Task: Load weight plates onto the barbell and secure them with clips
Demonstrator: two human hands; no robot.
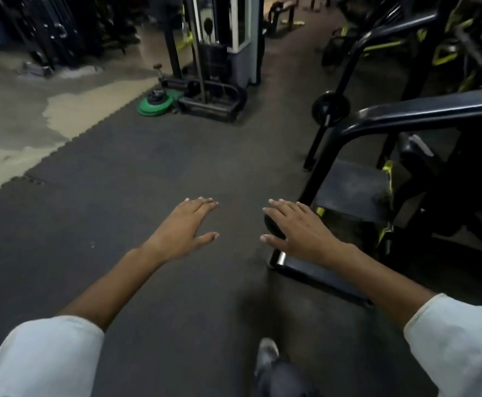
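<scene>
The left grip (181,230) and right grip (300,229) reach out flat, fingers spread, holding nothing above the rubber floor (119,181). Far ahead of the left grip lie green weight plates (159,106), stacked beside a machine base (208,108). Seemingly the fetching step: next, close in, crouch, and clasp one plate's rim two-handed.

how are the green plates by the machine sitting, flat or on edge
Flat: the green plates lie stacked on the floor mat, broad faces up, a smaller dark plate on top.

Dark rubber mat (153,173), cable machine (214,58) beyond, black frame (423,110) at right
</scene>
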